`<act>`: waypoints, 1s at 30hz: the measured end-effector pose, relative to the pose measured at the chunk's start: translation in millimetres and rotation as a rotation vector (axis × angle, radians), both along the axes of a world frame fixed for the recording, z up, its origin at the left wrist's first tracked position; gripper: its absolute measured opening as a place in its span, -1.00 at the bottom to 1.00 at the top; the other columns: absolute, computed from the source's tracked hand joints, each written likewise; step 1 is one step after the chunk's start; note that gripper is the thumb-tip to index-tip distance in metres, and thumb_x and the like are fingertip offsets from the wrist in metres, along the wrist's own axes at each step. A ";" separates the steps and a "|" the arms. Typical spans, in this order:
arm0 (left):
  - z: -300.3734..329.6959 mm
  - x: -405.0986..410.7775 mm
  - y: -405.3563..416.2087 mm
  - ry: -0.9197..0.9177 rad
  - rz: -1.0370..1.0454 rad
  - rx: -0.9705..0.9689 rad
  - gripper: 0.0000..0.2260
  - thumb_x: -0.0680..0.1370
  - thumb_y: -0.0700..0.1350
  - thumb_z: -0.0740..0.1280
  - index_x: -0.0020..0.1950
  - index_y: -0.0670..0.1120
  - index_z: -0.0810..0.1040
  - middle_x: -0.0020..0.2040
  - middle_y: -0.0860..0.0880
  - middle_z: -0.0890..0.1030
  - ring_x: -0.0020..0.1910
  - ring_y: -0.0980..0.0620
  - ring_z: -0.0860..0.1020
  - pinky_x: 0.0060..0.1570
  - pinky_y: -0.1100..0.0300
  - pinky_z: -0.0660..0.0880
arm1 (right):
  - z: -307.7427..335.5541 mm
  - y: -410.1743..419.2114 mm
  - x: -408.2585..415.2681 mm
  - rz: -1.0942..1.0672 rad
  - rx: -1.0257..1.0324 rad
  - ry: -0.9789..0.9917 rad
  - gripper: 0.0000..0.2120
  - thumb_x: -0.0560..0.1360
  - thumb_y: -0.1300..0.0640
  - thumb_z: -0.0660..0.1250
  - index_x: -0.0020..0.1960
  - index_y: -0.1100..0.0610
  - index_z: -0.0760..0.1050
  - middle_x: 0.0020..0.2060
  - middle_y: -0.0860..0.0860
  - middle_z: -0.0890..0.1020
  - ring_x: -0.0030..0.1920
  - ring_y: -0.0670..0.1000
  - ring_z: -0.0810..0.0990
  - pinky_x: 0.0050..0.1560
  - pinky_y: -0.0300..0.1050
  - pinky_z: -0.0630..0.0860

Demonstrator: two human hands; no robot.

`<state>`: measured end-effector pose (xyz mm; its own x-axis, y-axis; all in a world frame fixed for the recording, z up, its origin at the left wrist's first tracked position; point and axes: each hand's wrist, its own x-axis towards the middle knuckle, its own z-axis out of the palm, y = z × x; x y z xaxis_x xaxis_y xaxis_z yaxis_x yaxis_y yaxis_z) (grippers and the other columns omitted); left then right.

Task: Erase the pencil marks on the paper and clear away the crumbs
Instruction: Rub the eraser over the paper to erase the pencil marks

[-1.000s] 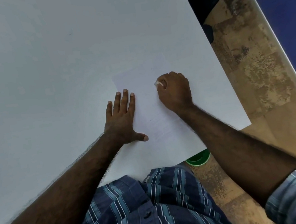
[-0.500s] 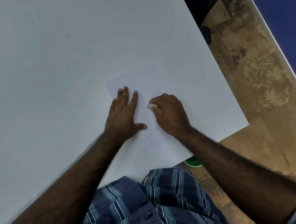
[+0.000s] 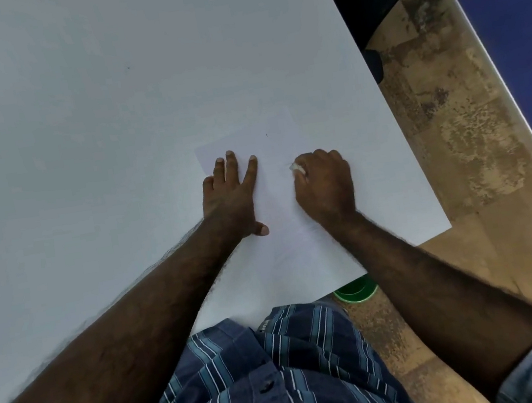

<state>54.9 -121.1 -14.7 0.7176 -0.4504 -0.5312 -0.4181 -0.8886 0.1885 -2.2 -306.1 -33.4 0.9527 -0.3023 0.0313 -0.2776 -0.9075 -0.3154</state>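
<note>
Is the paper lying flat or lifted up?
Flat. The paper lies spread on the table, the left hand pressing it with straight fingers.

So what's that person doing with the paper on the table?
A person is rubbing out pencil marks. The left hand lies flat with its fingers spread, pressing the sheet of paper down on the white table. The right hand is curled around a small white eraser, whose tip sits on the paper. A tiny dark mark shows farther up the sheet, and any crumbs are too small to make out.
</note>
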 end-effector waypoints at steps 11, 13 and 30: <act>5.8 4.1 -10.0 0.033 0.004 0.085 0.39 0.25 0.31 0.63 0.66 0.04 -0.37 0.61 -0.27 -0.41 0.64 -0.31 -0.23 0.59 -0.20 0.03 | 0.4 4.2 -0.1 0.041 -0.037 0.025 -0.84 0.55 0.11 0.29 -0.01 0.03 0.66 -0.13 0.02 0.65 -0.06 0.19 0.57 -0.04 0.08 0.43; 6.3 4.7 -11.2 0.036 0.004 0.093 0.39 0.25 0.31 0.63 0.66 0.04 -0.38 0.60 -0.27 -0.44 0.64 -0.31 -0.26 0.59 -0.21 0.03 | 4.0 8.8 0.9 -0.022 -0.005 0.006 -0.82 0.57 0.10 0.25 -0.03 0.06 0.64 -0.15 0.04 0.64 -0.08 0.19 0.57 -0.06 0.08 0.44; 9.6 9.6 -12.4 0.011 -0.027 0.113 0.41 0.23 0.37 0.61 0.65 0.03 -0.38 0.61 -0.31 -0.37 0.64 -0.35 -0.15 0.56 -0.21 0.11 | -0.8 43.5 -20.6 0.171 0.056 0.040 -0.81 0.64 0.08 0.26 0.03 0.03 0.65 -0.10 0.02 0.66 -0.04 0.15 0.56 0.00 0.11 0.46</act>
<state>64.6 -133.5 -5.1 0.7001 -0.4061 -0.5874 -0.4405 -0.8930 0.0923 -22.8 -262.7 -34.2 0.9906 -0.1357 -0.0199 -0.1337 -0.9239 -0.3585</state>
